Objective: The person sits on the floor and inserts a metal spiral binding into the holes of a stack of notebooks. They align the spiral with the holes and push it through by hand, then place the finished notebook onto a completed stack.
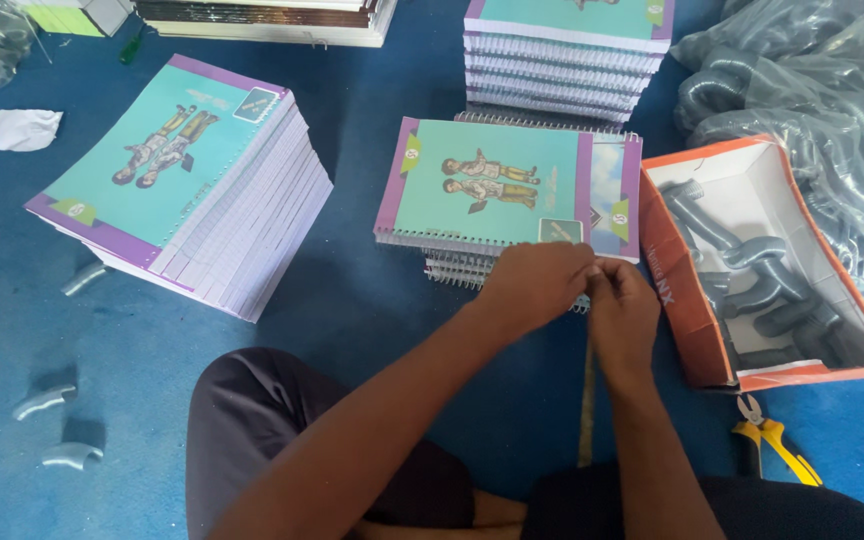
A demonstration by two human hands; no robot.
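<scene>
The left hand (532,285) and right hand (620,305) meet at the near edge of a spiral notebook (507,185), fingertips pressed together, pinching its wire binding. The notebook tops a short pile on the blue floor (352,300). An orange box (692,290) of grey pipe pieces stands just right; yellow pliers (777,445) lie beside it.

Bare forearms, no sleeves or jewellery; dark grey-purple trousers (282,440) cover the knees at six o'clock.
</scene>
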